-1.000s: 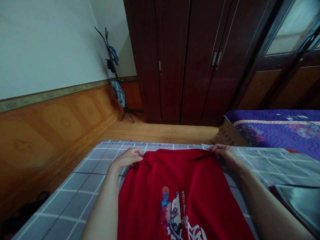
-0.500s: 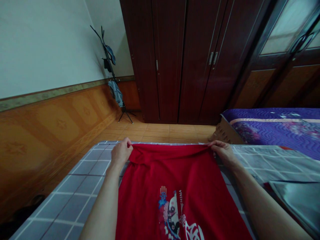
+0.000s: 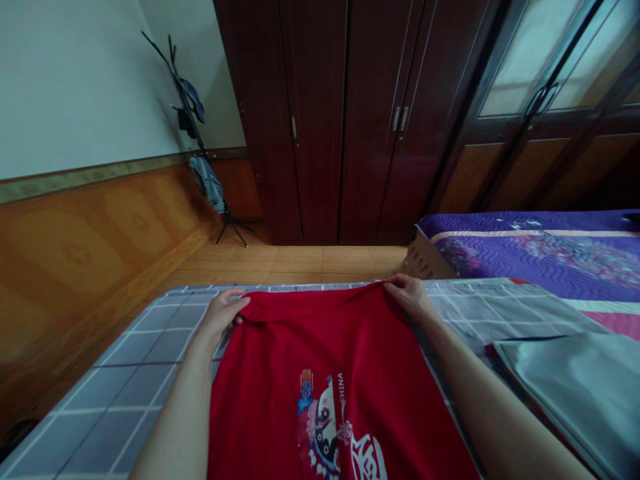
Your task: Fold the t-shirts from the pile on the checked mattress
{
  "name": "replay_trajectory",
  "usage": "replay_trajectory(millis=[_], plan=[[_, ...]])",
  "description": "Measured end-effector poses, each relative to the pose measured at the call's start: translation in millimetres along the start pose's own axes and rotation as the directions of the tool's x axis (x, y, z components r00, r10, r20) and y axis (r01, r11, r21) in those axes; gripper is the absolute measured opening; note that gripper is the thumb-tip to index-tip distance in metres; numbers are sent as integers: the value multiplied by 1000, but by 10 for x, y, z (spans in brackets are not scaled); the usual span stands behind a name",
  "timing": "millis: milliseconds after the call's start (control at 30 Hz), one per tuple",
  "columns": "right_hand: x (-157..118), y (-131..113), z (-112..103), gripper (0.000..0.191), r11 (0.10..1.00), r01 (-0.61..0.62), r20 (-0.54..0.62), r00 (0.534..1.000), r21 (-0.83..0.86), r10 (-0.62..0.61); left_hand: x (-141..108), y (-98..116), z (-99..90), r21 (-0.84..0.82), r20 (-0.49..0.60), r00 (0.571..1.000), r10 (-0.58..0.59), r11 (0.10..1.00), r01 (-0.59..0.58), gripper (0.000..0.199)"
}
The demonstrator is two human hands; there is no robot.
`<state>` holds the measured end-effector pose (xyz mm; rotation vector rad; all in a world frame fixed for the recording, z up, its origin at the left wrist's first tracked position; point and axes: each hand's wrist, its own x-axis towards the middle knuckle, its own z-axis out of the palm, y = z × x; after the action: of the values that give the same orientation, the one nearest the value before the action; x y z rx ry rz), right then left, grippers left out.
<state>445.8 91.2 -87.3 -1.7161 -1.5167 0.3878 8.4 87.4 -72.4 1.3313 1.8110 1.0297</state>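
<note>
A red T-shirt [image 3: 273, 373] is spread in front of me, with a panda print, the word CHINA and white lettering. Its far edge is folded over in a narrow band. At the far left corner my left hand [image 3: 221, 316] has its thumb and fingers closed at the fabric; part of its grip is hidden. My right hand [image 3: 409, 295] pinches the far right corner, held slightly higher than the left one. Under the shirt is a grey checked bedspread [image 3: 135, 360].
Folded greyish cloth [image 3: 575, 380] lies to the right. Beyond are a purple quilted bed [image 3: 550, 247], a dark wooden wardrobe [image 3: 320, 133] and a coat stand [image 3: 193, 120] with clothes. Tiled floor [image 3: 300, 263] lies between bed and wardrobe.
My view has turned a little to the right. The right hand has lifted its corner slightly. The left thumb is more stretched out, and the folded band lies smoother on the left.
</note>
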Motion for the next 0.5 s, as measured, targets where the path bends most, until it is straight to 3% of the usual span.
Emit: replay_trajectory(millis=[67,167,267,500], plan=[[3,2,8,26,999,-17,-24,1000,-48,16,3,12,16,-65,-4,1000,0,998,0,44],[2,-14,13,27,991,-53,-53,998,-127,47,45,25,70,-140,-95,995,13,990,-26,40],[-16,-56,6,24,975,-83,-66,995,-206,71,90,17,137,-132,-138,989,50,989,-68,39],[-45,-85,-109,34,912,-158,-94,987,-379,132,60,-13,173,265,-205,964,167,958,-110,24]])
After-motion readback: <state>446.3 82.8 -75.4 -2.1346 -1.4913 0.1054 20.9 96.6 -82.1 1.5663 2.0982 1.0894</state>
